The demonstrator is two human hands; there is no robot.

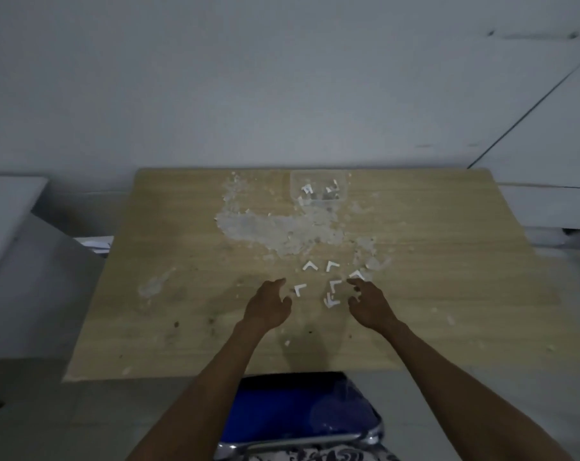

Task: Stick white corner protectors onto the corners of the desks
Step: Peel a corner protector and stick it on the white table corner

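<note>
Right hand beside corner protectors

Dim, bluish, soft-focus view, wide-angle bending at edges, faint shadow under hands

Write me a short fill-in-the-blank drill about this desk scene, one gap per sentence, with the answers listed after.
1. The loose white corner protectors lie on the desk between the person's two ____.
2. More protectors sit in a clear ____ near the desk's far edge.
3. The chair seat below the desk's near edge is coloured ____.
4. The left hand and right hand each hold ____.

Missing words: hands; container; blue; nothing
</note>
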